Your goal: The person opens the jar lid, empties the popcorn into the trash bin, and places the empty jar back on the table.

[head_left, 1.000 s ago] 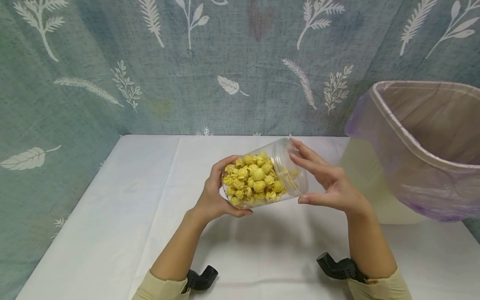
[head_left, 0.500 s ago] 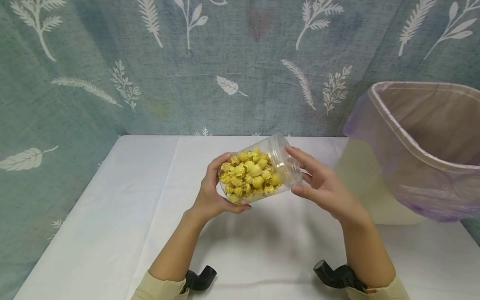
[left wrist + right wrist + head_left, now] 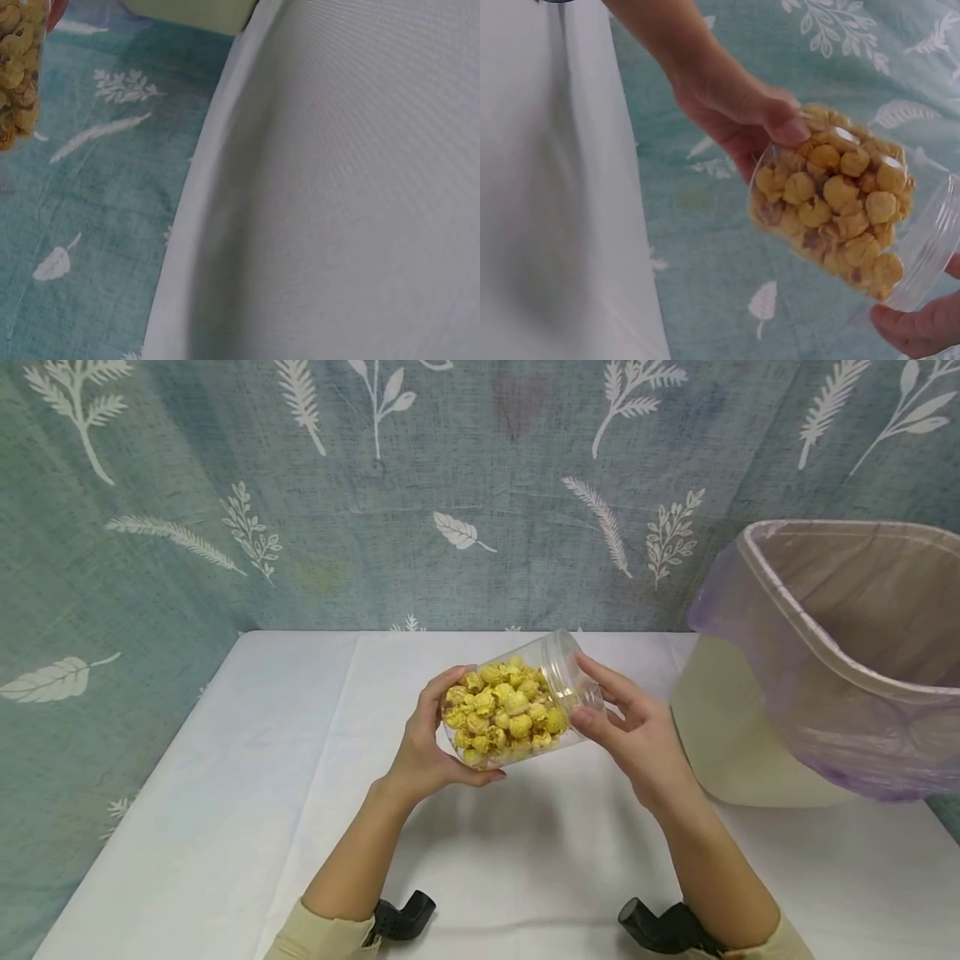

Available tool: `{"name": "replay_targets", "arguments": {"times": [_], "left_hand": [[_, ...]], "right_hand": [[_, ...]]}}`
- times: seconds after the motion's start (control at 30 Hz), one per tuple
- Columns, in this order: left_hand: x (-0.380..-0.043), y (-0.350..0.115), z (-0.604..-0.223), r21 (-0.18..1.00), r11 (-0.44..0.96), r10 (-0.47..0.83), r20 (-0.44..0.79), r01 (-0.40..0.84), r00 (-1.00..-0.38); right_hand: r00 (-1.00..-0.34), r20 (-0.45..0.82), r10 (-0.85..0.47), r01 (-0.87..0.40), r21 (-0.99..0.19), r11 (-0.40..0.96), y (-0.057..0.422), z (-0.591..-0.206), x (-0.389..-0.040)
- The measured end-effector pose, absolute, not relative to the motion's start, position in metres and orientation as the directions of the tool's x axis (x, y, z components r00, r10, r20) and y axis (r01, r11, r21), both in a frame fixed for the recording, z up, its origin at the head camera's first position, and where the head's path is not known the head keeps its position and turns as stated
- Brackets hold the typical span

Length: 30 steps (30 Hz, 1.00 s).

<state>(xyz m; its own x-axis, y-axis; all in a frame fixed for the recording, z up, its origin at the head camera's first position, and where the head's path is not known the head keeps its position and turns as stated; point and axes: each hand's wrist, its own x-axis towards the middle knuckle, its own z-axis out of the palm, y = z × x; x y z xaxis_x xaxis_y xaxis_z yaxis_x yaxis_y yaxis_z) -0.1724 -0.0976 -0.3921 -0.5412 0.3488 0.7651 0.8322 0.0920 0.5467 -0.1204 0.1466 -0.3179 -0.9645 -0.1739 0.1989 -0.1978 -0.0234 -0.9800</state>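
A clear plastic jar (image 3: 504, 714) of yellow popcorn is held tilted above the white table, its ridged clear lid (image 3: 564, 664) end up and to the right. My left hand (image 3: 422, 753) grips the base end, thumb underneath and fingers behind. At the lid end, my right hand (image 3: 641, 739) holds the lid between thumb and fingers; part of those fingers is hidden behind it. The right wrist view has the jar (image 3: 832, 202) with the left hand (image 3: 731, 105) at its base. Only an edge of the popcorn jar (image 3: 16, 75) enters the left wrist view.
A pale bin (image 3: 742, 743) lined with a translucent purple bag (image 3: 817, 710) stands at the right, close beside the right forearm. White cloth covers the table (image 3: 210, 827). A green leaf-patterned curtain (image 3: 337, 527) hangs behind and at the left.
My right hand has come in from the right and closed its thumb and fingers on the lid. The jar has shifted slightly left; the left hand keeps its grip.
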Motion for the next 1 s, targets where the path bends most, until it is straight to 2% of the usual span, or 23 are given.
{"name": "replay_targets", "arguments": {"times": [0.1,0.23,0.37,0.53,0.73,0.83,1.0], "left_hand": [[-0.173,-0.099,-0.391,0.556,0.082,0.354,0.759,0.827,-0.546],[-0.172,-0.100,-0.389,0.571,0.064,0.363,0.751,0.819,-0.552],[-0.170,-0.102,-0.387,0.602,0.047,0.373,0.730,0.797,-0.573],[-0.167,-0.102,-0.384,0.635,0.054,0.400,0.694,0.771,-0.599],[-0.166,-0.103,-0.384,0.676,0.058,0.439,0.643,0.734,-0.627],[-0.166,-0.102,-0.385,0.694,0.058,0.446,0.626,0.718,-0.640],[-0.168,-0.102,-0.387,0.669,0.059,0.424,0.655,0.741,-0.625]], "right_hand": [[-0.954,0.236,-0.185,-0.230,-0.972,-0.054,0.147,-0.320,-0.123],[-0.901,0.364,-0.236,-0.359,-0.931,-0.069,0.153,-0.325,-0.129],[-0.805,0.499,-0.320,-0.501,-0.861,-0.082,0.163,-0.329,-0.136],[-0.675,0.613,-0.411,-0.604,-0.779,-0.171,0.172,-0.334,-0.147],[-0.511,0.707,-0.489,-0.629,-0.695,-0.348,0.181,-0.339,-0.162],[-0.489,0.700,-0.520,-0.621,-0.698,-0.356,0.184,-0.341,-0.166],[-0.501,0.670,-0.547,-0.604,-0.724,-0.334,0.184,-0.341,-0.166]]}}
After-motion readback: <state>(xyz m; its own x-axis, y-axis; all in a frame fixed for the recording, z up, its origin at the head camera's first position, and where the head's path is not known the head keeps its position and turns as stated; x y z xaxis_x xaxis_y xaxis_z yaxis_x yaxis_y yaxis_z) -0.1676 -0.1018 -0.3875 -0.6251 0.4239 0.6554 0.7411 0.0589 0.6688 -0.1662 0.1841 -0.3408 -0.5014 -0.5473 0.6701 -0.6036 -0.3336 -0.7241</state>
